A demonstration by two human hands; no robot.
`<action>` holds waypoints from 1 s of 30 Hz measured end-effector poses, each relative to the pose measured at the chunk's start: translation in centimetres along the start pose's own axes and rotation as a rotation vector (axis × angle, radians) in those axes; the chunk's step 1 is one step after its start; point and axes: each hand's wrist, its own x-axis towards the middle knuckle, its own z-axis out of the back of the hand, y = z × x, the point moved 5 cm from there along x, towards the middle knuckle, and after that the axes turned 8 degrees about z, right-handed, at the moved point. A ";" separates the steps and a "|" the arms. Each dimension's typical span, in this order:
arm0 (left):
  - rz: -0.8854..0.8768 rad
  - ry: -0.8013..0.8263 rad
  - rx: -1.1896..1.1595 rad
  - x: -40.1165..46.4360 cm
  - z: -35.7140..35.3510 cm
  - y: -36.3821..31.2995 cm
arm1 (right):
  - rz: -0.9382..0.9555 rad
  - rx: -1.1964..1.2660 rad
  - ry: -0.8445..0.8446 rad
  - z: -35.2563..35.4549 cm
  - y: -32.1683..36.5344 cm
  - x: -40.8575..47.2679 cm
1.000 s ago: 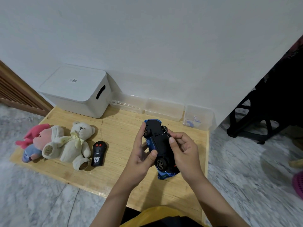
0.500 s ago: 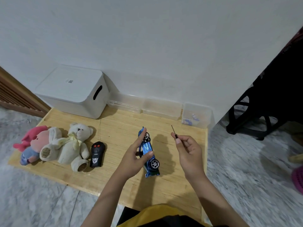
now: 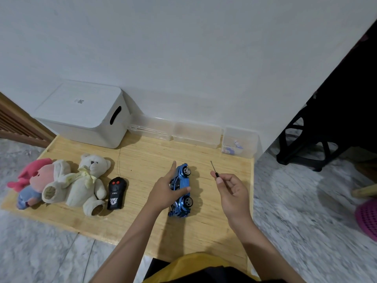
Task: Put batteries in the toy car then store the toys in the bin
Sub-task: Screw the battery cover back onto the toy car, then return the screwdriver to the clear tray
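at the far left of the tabletop (image 3: 142, 158) lie a pink plush (image 3: 33, 180) and a cream teddy bear (image 3: 85, 180), with the white lidded bin (image 3: 81, 113) behind them against the wall. just right of the bear sits the black remote (image 3: 116, 193). my left hand (image 3: 166, 190) holds the blue toy car (image 3: 181, 189), which stands on its wheels on the tabletop, thumb across its roof. my right hand (image 3: 231, 192) pinches a thin screwdriver (image 3: 214, 169), tip up. clear boxes (image 3: 195, 133) line the wall.

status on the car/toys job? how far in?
Done: blue toy car sits wheels-down on the board, left hand gripping it. In hand: right hand pinches a small screwdriver. Left: car, remote and plush toys remain outside the closed white bin.
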 end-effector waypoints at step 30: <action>0.061 -0.122 -0.030 1.7 0.5 0.2 | -0.104 -0.144 -0.086 -2.5 -0.9 -0.7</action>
